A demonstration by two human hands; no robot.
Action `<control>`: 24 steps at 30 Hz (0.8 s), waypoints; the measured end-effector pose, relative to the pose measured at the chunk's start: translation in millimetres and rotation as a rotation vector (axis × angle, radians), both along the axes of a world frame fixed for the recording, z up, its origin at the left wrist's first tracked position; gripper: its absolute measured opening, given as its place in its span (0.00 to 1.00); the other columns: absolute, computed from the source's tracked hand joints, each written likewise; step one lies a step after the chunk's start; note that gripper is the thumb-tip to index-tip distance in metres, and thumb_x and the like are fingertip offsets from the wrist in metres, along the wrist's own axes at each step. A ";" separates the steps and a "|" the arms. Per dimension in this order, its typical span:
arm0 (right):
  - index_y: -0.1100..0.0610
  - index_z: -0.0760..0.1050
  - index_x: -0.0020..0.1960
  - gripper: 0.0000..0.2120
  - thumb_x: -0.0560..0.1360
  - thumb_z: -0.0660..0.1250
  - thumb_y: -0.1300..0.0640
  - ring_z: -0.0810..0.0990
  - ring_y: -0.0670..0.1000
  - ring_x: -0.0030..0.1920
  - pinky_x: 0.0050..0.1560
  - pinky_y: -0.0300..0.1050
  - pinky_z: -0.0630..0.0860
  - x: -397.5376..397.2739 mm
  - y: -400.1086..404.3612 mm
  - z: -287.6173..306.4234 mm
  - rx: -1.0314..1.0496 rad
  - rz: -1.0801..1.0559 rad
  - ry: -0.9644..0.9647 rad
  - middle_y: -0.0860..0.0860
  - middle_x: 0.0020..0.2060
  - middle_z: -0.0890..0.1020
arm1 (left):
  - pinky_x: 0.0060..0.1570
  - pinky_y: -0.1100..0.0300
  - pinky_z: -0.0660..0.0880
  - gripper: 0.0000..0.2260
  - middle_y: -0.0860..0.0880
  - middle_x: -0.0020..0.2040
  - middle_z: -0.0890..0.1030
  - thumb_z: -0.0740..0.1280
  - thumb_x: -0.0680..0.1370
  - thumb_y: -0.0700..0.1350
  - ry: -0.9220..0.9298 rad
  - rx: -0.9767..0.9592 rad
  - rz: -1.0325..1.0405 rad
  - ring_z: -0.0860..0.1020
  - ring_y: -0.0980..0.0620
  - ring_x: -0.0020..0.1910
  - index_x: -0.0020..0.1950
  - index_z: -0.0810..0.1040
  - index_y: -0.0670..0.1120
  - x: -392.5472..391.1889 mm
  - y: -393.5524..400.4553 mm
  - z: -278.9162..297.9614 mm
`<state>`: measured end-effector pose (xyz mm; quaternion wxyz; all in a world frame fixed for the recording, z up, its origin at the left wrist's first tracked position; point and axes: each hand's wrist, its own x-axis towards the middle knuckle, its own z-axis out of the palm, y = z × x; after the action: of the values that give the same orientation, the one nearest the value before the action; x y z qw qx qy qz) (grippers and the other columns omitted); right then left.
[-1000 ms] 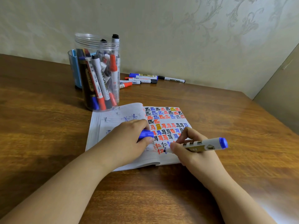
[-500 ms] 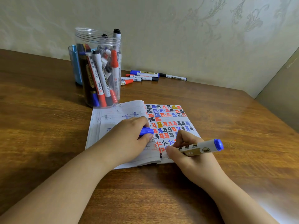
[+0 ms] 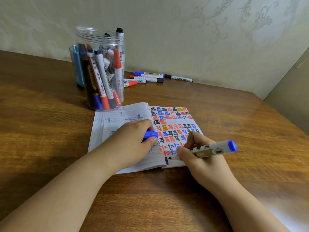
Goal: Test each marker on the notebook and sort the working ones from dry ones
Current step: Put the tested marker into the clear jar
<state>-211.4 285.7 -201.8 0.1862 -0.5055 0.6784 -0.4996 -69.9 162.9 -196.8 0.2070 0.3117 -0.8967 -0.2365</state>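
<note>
where markers [image 3: 107, 76] crowd it, a clear jar [image 3: 100, 39] beside the notebook [image 3: 117, 118]

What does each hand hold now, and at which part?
The right hand grips the blue marker on its barrel near the tip. The left hand pinches the blue cap; only one end of it shows.

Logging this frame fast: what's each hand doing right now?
Left hand: grips the blue cap, resting on the notebook.
Right hand: holds the marker, tip on the page.
</note>
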 end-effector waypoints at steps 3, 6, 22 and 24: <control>0.58 0.65 0.33 0.14 0.71 0.69 0.62 0.68 0.47 0.29 0.27 0.37 0.63 -0.3 -0.3 -0.3 0.043 0.015 0.047 0.53 0.26 0.70 | 0.38 0.74 0.63 0.05 0.59 0.45 0.71 0.62 0.77 0.52 0.001 0.001 0.003 0.70 0.59 0.44 0.51 0.71 0.53 -0.1 -0.1 -0.1; 0.58 0.65 0.32 0.15 0.71 0.69 0.62 0.66 0.46 0.28 0.27 0.37 0.61 -2.2 0.1 -0.1 0.033 -0.004 0.044 0.51 0.25 0.69 | 0.39 0.74 0.63 0.06 0.58 0.46 0.71 0.62 0.77 0.52 0.002 0.006 0.000 0.71 0.59 0.44 0.52 0.71 0.53 0.1 0.0 0.0; 0.58 0.67 0.36 0.13 0.73 0.71 0.57 0.68 0.46 0.24 0.26 0.38 0.63 -6.6 -11.1 31.0 -0.105 -0.090 -0.191 0.47 0.22 0.73 | 0.37 0.73 0.65 0.06 0.60 0.48 0.73 0.63 0.76 0.53 0.143 0.174 -0.026 0.72 0.62 0.43 0.51 0.68 0.62 7.5 -5.5 12.5; 0.59 0.69 0.39 0.09 0.72 0.69 0.58 0.71 0.41 0.23 0.26 0.36 0.64 -7.4 -24.3 51.4 -0.073 -0.002 -0.266 0.45 0.22 0.75 | 0.39 0.74 0.65 0.08 0.61 0.49 0.73 0.63 0.75 0.55 0.206 0.204 -0.008 0.72 0.63 0.46 0.52 0.68 0.64 8.2 -7.1 17.1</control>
<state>-218.8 261.4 -150.4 0.2557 -0.4406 0.6294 -0.5868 -61.7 155.8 -179.7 0.2644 0.3014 -0.8433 -0.3579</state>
